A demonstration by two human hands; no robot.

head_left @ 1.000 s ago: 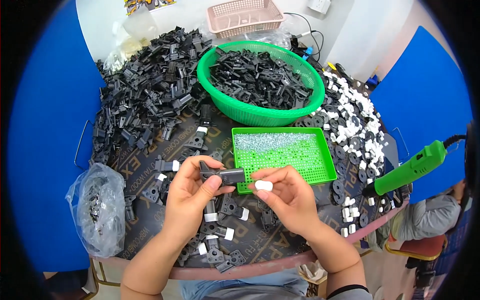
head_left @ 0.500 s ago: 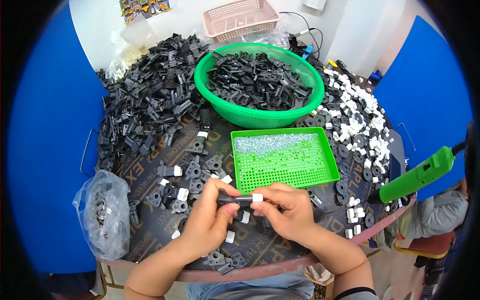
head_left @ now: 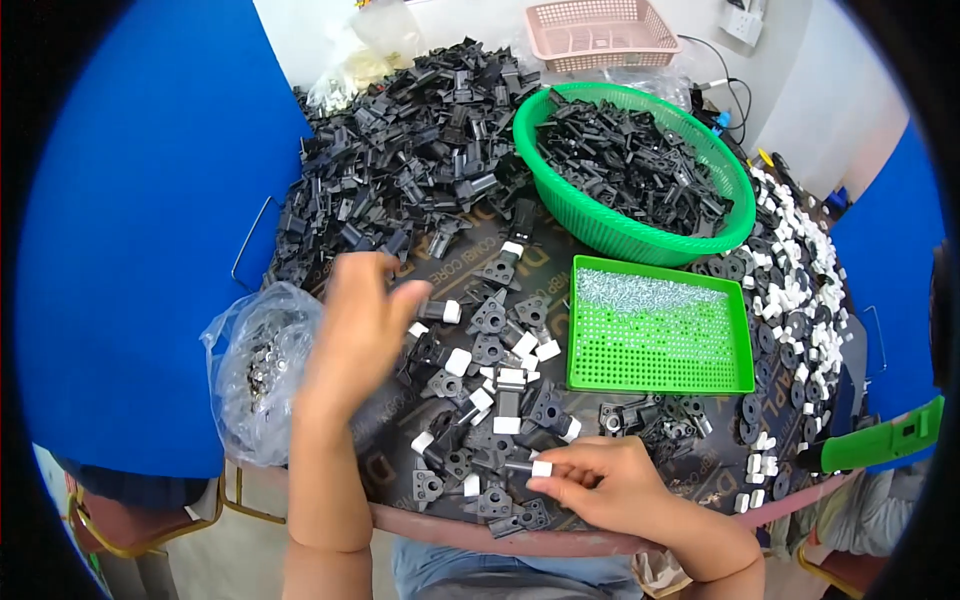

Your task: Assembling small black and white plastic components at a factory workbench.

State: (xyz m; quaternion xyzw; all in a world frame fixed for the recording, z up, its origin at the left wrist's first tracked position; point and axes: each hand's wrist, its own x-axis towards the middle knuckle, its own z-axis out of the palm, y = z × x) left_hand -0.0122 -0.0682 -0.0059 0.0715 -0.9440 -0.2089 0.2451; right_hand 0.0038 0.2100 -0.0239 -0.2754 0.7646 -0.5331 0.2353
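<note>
My right hand (head_left: 615,485) is low at the table's front, thumb and fingers pinching a small black plastic part with a white cap (head_left: 541,469). Several similar black parts with white caps lie just left of it, one standing out with white at both ends (head_left: 508,402). My left hand (head_left: 350,325), blurred, is raised near the lower edge of the heap of black plastic parts (head_left: 420,150). Its thumb stands apart from the fingers, and nothing shows between them.
A green basket (head_left: 640,240) of black parts stands at the back. Before it is a green perforated tray (head_left: 660,385) with small silvery screws. White caps and black discs (head_left: 790,290) cover the right side, near a green power screwdriver (head_left: 880,442). A clear bag (head_left: 265,375) of metal pieces lies left.
My hands have parted from the capped part they held together. The left went up and left towards the black heap; the right moved down. The view has shifted left.
</note>
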